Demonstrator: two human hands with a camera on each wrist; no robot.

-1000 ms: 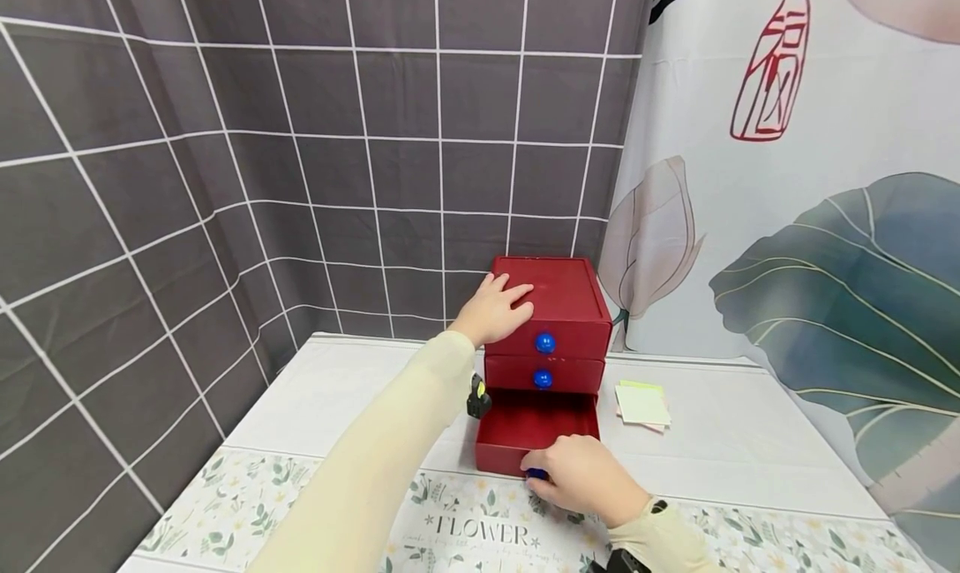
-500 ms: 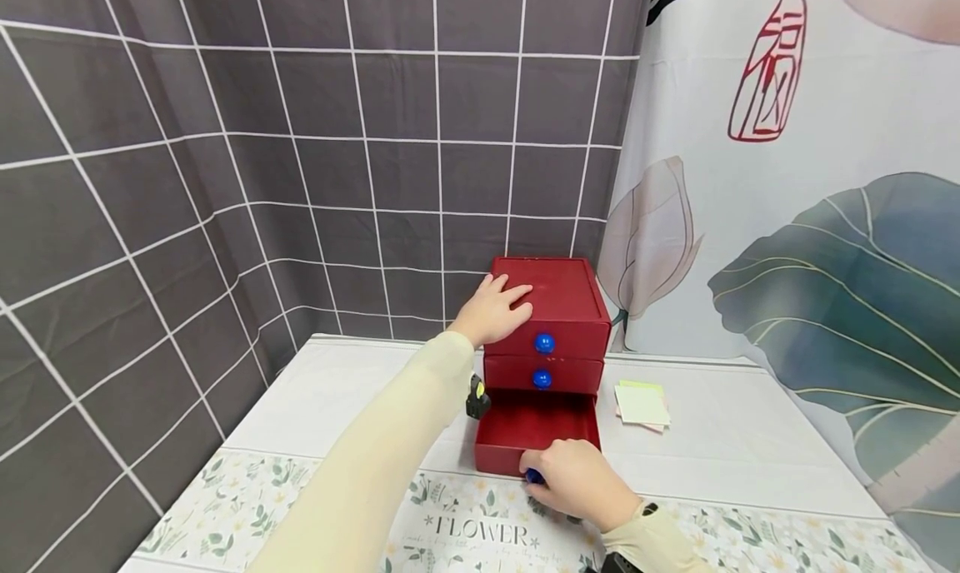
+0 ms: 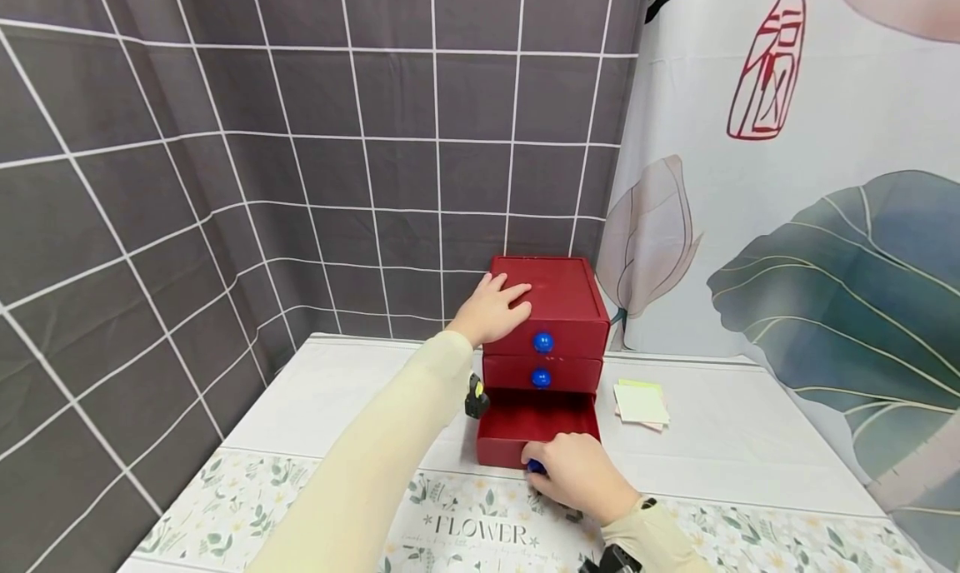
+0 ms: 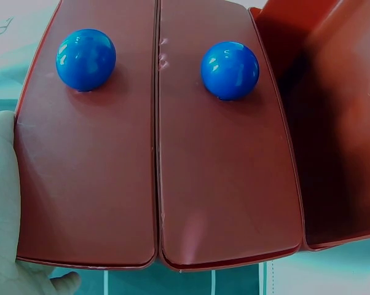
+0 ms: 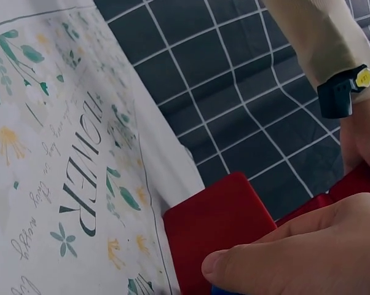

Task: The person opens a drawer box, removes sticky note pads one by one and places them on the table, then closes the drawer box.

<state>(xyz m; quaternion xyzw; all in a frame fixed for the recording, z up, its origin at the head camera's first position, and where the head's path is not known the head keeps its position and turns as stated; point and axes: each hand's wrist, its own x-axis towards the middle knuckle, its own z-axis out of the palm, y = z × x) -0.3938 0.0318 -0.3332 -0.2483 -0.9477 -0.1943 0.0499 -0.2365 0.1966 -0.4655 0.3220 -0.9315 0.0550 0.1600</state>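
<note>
A red drawer cabinet (image 3: 551, 288) stands against the back wall, its bottom drawer (image 3: 495, 453) pulled out and bare inside where I can see. My right hand (image 3: 581, 477) pinches that drawer's blue knob (image 3: 536, 466), which the fingers mostly cover. In the right wrist view the thumb and fingers curl in at the drawer's red front (image 5: 219, 221). My left hand (image 3: 491, 311) rests with spread fingers on the cabinet's top left edge. Two closed drawers above carry a blue upper knob (image 4: 86, 59) and a blue middle knob (image 4: 230, 70).
Right of the cabinet lies a small stack of sticky notes (image 3: 641, 403). The white tabletop (image 3: 750, 440) has a flowered strip lettered FLOWER (image 3: 480, 529) along its front. A dark tiled-pattern curtain (image 3: 375, 173) hangs behind; a leaf-print curtain (image 3: 810, 248) hangs at the right.
The bottom drawer has slid slightly back toward the cabinet, my right hand moving with its knob. My left hand stays on the cabinet top.
</note>
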